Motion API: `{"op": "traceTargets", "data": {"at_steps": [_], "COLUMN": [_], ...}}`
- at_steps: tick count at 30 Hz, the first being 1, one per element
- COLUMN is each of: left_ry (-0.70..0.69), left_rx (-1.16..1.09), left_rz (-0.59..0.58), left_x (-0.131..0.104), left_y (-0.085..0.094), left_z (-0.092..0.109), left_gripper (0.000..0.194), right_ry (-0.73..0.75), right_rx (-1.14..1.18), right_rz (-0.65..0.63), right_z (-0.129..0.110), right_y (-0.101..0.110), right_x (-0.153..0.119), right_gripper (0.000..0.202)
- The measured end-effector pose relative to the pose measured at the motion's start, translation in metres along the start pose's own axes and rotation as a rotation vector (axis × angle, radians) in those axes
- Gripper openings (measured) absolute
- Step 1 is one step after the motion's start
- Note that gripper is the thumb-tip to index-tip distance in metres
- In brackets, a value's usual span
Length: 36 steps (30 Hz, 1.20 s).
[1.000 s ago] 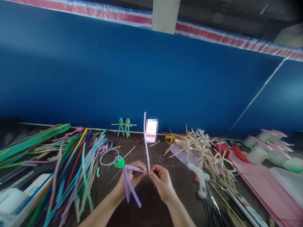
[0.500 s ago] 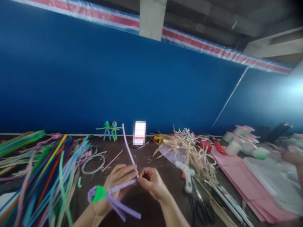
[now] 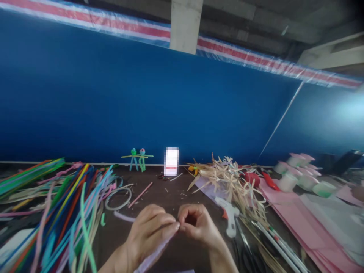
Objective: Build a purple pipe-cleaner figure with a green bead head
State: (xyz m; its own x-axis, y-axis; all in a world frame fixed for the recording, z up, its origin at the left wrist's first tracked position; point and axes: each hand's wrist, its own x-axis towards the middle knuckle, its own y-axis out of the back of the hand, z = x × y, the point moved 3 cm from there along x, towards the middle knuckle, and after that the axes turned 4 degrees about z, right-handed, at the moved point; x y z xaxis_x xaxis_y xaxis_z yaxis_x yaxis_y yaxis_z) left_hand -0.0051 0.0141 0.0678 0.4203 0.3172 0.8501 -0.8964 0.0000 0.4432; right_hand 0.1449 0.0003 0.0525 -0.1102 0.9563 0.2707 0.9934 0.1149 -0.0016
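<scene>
In the lower middle, my left hand is closed round a lilac pipe cleaner, which runs down along the palm toward the bottom edge. A lilac length also sticks out to the left behind the knuckles. My right hand pinches with thumb and forefinger right at the left fingertips, where the pipe cleaner's end is mostly covered. A sliver of lilac shows at the bottom edge; the green-wrapped part is out of sight.
Many coloured pipe cleaners lie to the left, near a clear ring. Two small pipe-cleaner figures stand against the blue wall. A glue gun, scissors, straw pieces and pink sheets lie right.
The long lilac stem that stood upright now points left behind my left hand. The green-wrapped part has dropped out of view. Both hands have shifted slightly right and down, still meeting at the fingertips.
</scene>
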Motion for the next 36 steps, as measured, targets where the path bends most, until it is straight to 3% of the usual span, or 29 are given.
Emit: {"op": "traceTargets", "data": {"at_steps": [2, 3, 6, 9, 13, 17, 21, 26, 36], "left_ry": [-0.064, -0.021, 0.197, 0.468, 1.064, 1.348, 1.445, 1.441, 1.354], "left_rx": [-0.051, -0.064, -0.199, -0.436, -0.837, -0.981, -0.995, -1.019, -1.045], "left_rz": [-0.044, -0.022, 0.011, 0.102, 0.248, 0.436, 0.457, 0.474, 0.415], "left_x": [0.017, 0.026, 0.042, 0.040, 0.008, -0.028, -0.058, -0.077, -0.076], "left_y": [0.009, 0.015, 0.025, 0.019, -0.016, -0.047, -0.064, -0.075, -0.075], "left_z": [0.019, 0.026, 0.041, 0.042, 0.015, -0.023, -0.055, -0.074, -0.074], "left_gripper": [0.024, 0.022, 0.018, 0.005, 0.015, 0.020, 0.019, 0.018, 0.017], "right_ry": [0.081, 0.116, 0.202, 0.262, 0.232, 0.241, 0.253, 0.242, 0.237], "right_rx": [-0.137, -0.215, -0.398, -0.470, -0.586, -0.661, -0.841, -1.031, -0.954], "right_rz": [0.055, 0.086, 0.154, 0.225, 0.297, 0.369, 0.241, 0.116, 0.239], "right_z": [-0.030, -0.045, -0.085, -0.101, -0.067, -0.006, 0.032, 0.049, 0.064], "right_y": [0.000, -0.001, -0.008, -0.015, -0.011, -0.002, -0.010, -0.021, -0.007], "right_x": [-0.007, -0.011, -0.025, -0.032, -0.024, -0.016, -0.013, -0.006, 0.000], "right_gripper": [0.013, 0.012, 0.013, 0.016, 0.015, 0.014, 0.032, 0.033, 0.016]}}
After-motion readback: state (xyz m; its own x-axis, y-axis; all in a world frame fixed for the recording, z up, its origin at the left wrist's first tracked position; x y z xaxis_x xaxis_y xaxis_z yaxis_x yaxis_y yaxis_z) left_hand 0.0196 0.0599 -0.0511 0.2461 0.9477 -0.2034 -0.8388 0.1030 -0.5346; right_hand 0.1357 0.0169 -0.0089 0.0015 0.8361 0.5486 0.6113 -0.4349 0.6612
